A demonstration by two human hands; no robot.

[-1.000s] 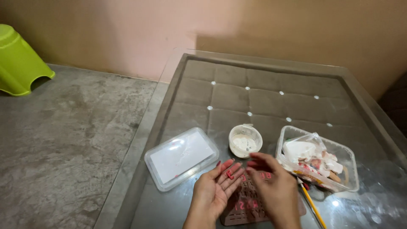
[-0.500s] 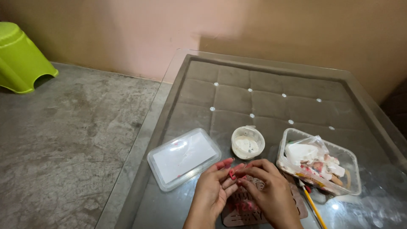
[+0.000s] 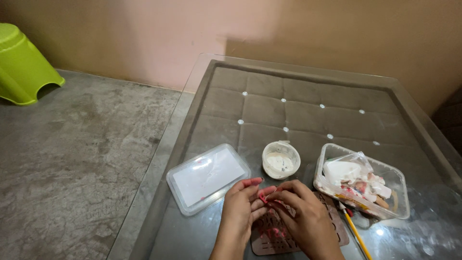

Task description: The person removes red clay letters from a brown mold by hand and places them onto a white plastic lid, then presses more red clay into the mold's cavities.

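My left hand [image 3: 242,207] and my right hand [image 3: 303,216] meet over a brown stencil board [image 3: 269,238] that lies on the glass table [image 3: 216,67]. Their fingertips pinch a small red piece [image 3: 263,198] between them; its shape is too small to tell. A clear rectangular lid [image 3: 207,177] lies just left of my left hand. A small round white cup [image 3: 281,160] with pale paste stands just beyond the fingers.
A clear plastic tub [image 3: 399,192] with a plastic bag and mixed scraps stands at the right. A yellow pencil [image 3: 356,234] lies beside the board. A green plastic stool [image 3: 21,65] stands on the concrete floor [image 3: 72,159] at far left.
My hands have come together: the fingertips that were apart over the board now touch around the red piece. The view has shifted slightly.
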